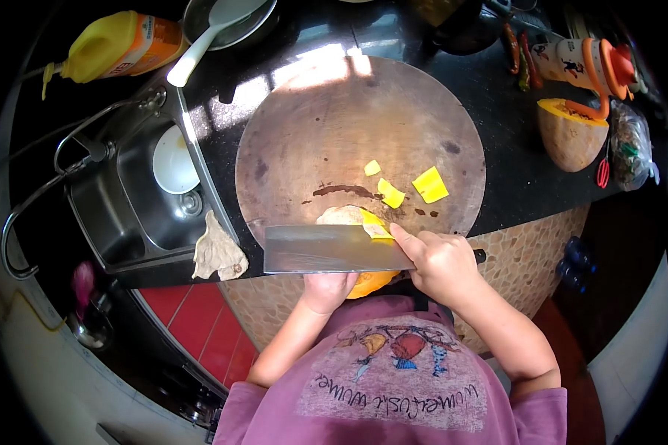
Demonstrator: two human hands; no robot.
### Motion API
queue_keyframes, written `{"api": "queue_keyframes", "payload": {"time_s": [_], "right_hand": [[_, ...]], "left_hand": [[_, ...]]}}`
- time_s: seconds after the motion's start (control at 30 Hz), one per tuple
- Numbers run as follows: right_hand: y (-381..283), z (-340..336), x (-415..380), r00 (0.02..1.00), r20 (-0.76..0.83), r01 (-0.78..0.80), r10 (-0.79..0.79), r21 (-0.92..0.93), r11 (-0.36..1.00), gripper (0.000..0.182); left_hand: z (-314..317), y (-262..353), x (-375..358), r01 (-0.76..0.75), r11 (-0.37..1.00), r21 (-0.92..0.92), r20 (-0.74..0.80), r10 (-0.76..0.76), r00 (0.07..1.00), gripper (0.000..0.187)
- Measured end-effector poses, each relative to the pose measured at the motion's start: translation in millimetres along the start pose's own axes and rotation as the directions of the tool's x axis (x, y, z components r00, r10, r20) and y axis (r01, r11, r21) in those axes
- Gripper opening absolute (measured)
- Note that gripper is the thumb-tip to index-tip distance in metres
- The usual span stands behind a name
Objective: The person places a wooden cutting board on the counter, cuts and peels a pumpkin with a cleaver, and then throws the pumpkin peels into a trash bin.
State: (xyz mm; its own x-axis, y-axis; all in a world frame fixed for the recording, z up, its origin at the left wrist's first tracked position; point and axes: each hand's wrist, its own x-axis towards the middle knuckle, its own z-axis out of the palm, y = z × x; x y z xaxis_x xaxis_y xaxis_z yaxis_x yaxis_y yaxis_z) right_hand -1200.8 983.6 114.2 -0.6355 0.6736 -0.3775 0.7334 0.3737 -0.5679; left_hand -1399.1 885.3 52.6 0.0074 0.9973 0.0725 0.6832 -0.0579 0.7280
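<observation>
A wide cleaver lies across the front of the round wooden chopping board. Its handle is in my right hand, which is closed, with the index finger stretched along the blade. Behind the blade is a piece of pumpkin, with pale rind and yellow flesh showing past the far edge and orange flesh below. My left hand grips the pumpkin from the near side, its fingers mostly hidden by the blade. Several cut yellow pumpkin pieces lie on the board beyond the cleaver.
To the left is a steel sink with a white bowl and a cloth on its edge. A yellow oil jug and a pan stand behind. A cut pumpkin half and a bottle are at right.
</observation>
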Motion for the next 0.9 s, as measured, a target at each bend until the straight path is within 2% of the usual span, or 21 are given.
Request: {"api": "queue_keyframes", "payload": {"time_s": [0.03,0.1,0.37,0.47,0.53,0.6,0.63,0.77,0.9], "right_hand": [[0,-1,0,1.0,0.003,0.002,-0.002,-0.001,1.0,0.066],[0,-2,-1,1.0,0.015,0.001,-0.001,-0.01,1.0,0.049],[-1,6,3,1.0,0.012,0.011,-0.01,-0.056,0.998,0.047],[-6,18,13,1.0,-0.004,0.011,-0.012,-0.065,0.998,0.045],[-11,23,22,1.0,-0.023,0.016,-0.017,-0.061,0.998,0.044],[-13,24,28,1.0,0.008,0.014,-0.014,-0.084,0.996,0.042],[-10,20,27,0.996,0.065,-0.052,0.055,-0.036,0.998,0.048],[12,-3,10,0.984,0.158,-0.084,0.079,0.026,0.996,0.046],[7,-5,15,0.975,0.209,-0.079,0.078,-0.004,0.997,0.046]], "left_hand": [[3,-2,0,-0.008,1.0,-0.015,-0.021,0.007,1.0,0.035],[6,-6,0,-0.004,0.999,-0.042,-0.03,0.003,1.0,0.035],[10,-6,1,0.009,0.997,-0.072,-0.07,-0.014,0.997,0.035],[9,-4,4,0.014,0.999,-0.041,-0.071,-0.017,0.997,0.033],[6,0,8,-0.029,0.997,0.071,-0.116,0.037,0.993,0.031],[7,-1,2,-0.029,0.99,0.141,-0.106,0.044,0.993,0.033],[9,-2,0,-0.026,0.978,0.208,-0.096,0.047,0.994,0.035],[10,-6,-4,-0.037,0.991,0.13,-0.118,0.053,0.992,0.035],[6,0,7,-0.033,0.985,0.171,-0.122,0.054,0.991,0.033]]}}
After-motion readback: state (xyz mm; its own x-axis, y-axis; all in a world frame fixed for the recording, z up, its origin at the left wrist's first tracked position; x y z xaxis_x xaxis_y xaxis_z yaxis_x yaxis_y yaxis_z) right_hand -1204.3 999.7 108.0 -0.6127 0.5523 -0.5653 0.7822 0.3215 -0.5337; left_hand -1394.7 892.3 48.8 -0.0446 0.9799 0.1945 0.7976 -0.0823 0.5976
